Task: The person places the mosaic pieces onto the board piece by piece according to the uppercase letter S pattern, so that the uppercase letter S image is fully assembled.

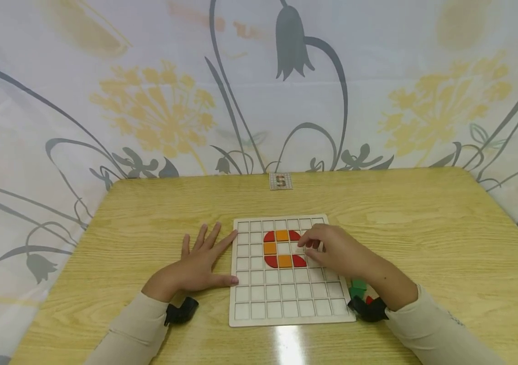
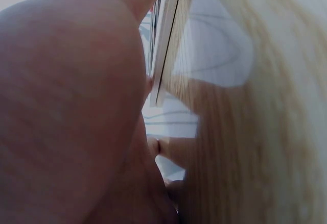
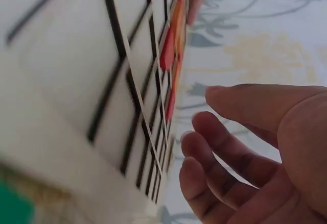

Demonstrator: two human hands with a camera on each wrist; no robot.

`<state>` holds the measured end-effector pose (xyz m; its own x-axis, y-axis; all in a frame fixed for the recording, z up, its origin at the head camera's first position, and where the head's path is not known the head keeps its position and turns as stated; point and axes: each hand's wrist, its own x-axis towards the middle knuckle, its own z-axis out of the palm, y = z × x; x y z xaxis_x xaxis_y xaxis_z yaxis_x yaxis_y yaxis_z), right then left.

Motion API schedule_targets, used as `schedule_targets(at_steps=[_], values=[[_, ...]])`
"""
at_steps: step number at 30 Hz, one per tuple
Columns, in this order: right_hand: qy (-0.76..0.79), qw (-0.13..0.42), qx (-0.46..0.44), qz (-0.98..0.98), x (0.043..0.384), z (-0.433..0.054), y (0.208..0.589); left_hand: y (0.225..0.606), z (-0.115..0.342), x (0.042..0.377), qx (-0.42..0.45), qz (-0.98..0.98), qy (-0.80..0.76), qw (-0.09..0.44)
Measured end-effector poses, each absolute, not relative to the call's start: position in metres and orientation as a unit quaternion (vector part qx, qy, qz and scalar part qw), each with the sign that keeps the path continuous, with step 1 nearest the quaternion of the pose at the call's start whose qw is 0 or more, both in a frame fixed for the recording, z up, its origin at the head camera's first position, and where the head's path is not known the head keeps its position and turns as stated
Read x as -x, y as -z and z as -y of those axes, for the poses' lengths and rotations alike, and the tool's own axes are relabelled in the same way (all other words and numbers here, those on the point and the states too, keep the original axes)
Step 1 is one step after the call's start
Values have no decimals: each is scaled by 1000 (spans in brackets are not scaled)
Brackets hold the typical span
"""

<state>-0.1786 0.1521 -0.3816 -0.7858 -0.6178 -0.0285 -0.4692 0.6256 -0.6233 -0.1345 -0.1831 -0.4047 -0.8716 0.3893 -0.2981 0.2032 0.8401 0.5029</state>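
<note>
A white grid board (image 1: 268, 292) lies on the table. On its squares, red quarter-round tiles (image 1: 271, 261) and orange square tiles (image 1: 270, 248) form a ring with a gap at the right. My left hand (image 1: 201, 266) is spread flat on the table, index fingertip and thumb tip right at the board's left edge. Over the board's right half hovers my right hand (image 1: 336, 251), beside the gap in the ring. Its fingers are loosely bent; in the right wrist view the thumb (image 3: 240, 99) stands apart from the fingertips, with nothing between them.
At the table's back edge lies a small card (image 1: 280, 181) printed with an S-like figure on a grid. Green tiles (image 1: 357, 287) and a bit of red lie right of the board, partly under the right wrist. A patterned cloth (image 1: 249, 101) hangs behind the table.
</note>
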Motion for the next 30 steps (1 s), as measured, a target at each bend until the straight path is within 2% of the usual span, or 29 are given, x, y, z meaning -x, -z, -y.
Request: schedule_targets(at_steps=[8,16,30], values=[[313,71,279,-905,181,-186,375,405,181,135,-160,-938,-237,197],[324,66,264,-906,179,-220,379,406,183,134,-158,-938,-239,197],[360,127,330,-863,170,-256,393,405,184,134,-161,-938,-236,195]])
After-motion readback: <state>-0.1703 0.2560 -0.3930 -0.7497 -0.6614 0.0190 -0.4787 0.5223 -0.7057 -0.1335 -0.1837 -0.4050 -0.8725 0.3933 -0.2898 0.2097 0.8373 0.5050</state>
